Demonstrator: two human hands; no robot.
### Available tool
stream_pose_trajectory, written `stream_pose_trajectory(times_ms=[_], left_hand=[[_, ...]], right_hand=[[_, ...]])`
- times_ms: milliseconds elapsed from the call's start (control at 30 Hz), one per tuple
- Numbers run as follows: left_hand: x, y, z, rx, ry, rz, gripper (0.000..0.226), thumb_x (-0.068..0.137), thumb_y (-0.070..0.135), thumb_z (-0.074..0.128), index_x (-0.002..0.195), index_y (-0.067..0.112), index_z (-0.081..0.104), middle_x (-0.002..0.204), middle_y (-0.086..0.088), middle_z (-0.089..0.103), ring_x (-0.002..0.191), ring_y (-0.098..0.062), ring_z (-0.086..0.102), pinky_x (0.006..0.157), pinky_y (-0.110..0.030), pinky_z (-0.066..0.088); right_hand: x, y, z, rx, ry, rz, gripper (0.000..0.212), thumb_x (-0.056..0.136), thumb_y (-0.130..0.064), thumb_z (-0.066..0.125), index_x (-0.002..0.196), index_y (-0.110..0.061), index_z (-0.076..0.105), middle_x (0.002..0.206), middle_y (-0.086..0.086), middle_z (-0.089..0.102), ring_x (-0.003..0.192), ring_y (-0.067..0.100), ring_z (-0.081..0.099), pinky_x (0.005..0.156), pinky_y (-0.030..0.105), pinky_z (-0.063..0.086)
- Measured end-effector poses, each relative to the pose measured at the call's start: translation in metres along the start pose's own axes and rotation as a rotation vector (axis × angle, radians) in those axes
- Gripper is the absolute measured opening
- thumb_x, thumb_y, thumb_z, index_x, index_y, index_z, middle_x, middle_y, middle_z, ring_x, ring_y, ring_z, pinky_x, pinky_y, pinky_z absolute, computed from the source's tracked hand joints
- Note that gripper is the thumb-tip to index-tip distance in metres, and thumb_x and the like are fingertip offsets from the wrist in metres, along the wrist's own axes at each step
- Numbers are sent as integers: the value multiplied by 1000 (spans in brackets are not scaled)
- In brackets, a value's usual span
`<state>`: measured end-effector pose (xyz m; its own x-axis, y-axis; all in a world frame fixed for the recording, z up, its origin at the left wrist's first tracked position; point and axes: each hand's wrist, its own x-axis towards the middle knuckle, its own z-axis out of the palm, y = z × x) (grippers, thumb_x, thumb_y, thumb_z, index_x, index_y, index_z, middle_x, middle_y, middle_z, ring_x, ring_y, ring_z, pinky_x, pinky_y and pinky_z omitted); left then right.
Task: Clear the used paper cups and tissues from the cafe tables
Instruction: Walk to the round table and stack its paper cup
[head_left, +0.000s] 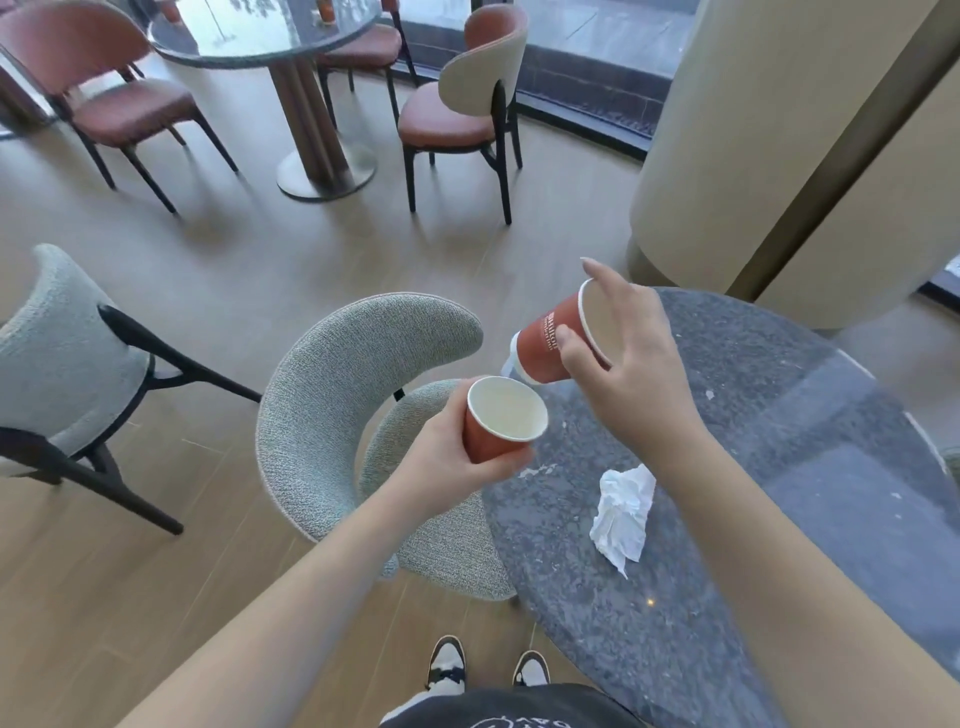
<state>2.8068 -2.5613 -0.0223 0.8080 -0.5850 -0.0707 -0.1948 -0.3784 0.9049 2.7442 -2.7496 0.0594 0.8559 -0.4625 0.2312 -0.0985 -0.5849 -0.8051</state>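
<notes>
— What has she got hold of?
— Left hand (447, 457) grips an upright red cup (498, 431); right hand (623, 374) curls round a tilted cup (550, 343) above the table edge.
— And the tissue (623, 514)?
— Crumpled on the grey table (779, 467).
</notes>
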Motion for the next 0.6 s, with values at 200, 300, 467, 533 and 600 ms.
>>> stream_pose_trajectory(times_ms=[200,300,467,533,600], left_hand=[[-7,9,-3,20,-6,72,76,64,57,82,132,48,47,117,27,67,110,14,61,89,-3,43],[-10,15,-6,50,-39,110,75,67,45,82,132,47,45,114,27,67,109,14,61,86,-4,43],[-14,23,-16,52,-14,164,80,66,35,83,131,60,43,115,31,66,102,14,64,80,-4,46],[-18,29,-21,98,14,171,81,61,47,77,133,56,40,101,28,70,93,22,60,74,0,42],[-20,33,-25,115,30,177,82,60,53,74,135,53,41,95,18,72,89,18,61,72,-3,43]], right_hand=[[-19,-18,0,-17,-240,-6,58,82,-45,58,139,-40,52,118,-4,55,114,9,51,104,18,36],[-30,-20,15,-160,-410,-61,60,87,-50,61,145,-42,46,127,-6,51,125,13,44,113,34,31],[-44,-26,33,-262,-482,-169,82,83,-81,40,155,-42,27,157,-14,33,145,7,27,121,32,19],[-44,-29,33,-232,-479,-179,82,79,-82,33,153,-48,23,161,-18,27,147,3,21,123,30,15],[-42,-32,31,-112,-481,-169,74,80,-83,35,147,-56,21,162,-22,24,148,-4,18,123,27,14]])
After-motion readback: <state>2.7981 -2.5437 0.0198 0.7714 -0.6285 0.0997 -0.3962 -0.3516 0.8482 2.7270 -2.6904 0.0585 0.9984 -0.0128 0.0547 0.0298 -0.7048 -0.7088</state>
